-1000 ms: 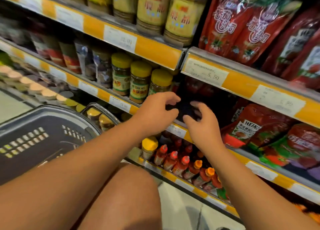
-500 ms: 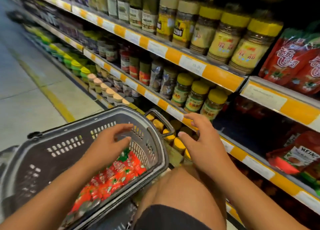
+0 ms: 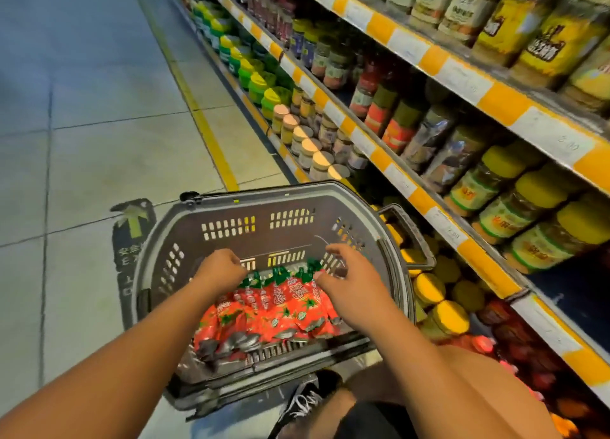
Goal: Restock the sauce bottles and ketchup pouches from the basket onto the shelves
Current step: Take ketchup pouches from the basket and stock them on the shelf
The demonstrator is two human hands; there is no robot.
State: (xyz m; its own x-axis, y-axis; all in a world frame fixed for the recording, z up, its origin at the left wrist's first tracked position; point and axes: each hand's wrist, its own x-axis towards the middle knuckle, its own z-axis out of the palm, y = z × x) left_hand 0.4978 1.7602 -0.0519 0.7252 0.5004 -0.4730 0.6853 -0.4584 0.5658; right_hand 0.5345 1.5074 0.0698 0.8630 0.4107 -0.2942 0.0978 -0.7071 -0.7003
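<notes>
In the basket (image 3: 185, 240), grey plastic w/ slotted walls, on the floor (image 3: 99, 141) by the shelves (image 3: 425, 55), lies a heap of red ketchup pouches (image 3: 274, 310), green tops pointing to the far wall, silver bottoms toward the near rim. Both hands are down inside, over the far ends of the pouches.

Left hand (image 3: 219, 270): fingers curled under, knuckles up, at the green tops on the heap's left side. Looks to be touching them, but can't tell if it's got a pouch pinched; fingertips are hidden under the hand.

Right hand (image 3: 350, 273): fingers bent, loosely apart, thumb low beside the green tops on the right side. Nothing plainly gripped; whether it touches a pouch can't be told.

Basket handle (image 3: 409, 234) hangs folded out on the right, toward the shelves.

Shelves run along the right: yellow-lidded jars (image 3: 515, 204) on the mid shelf nearest the basket, bigger yellow-label jars (image 3: 534, 36) on the shelf above, green-capped tubs (image 3: 254, 78) further down the aisle, pale-lidded jars (image 3: 310, 145) low near the basket's far end. Shelf edges carry orange-and-white price strips (image 3: 389, 161).

Yellow line (image 3: 204, 125) runs along the floor tiles. Black shoe w/ white laces (image 3: 307, 402) just below the basket; bare knee (image 3: 472, 389) bottom right.
</notes>
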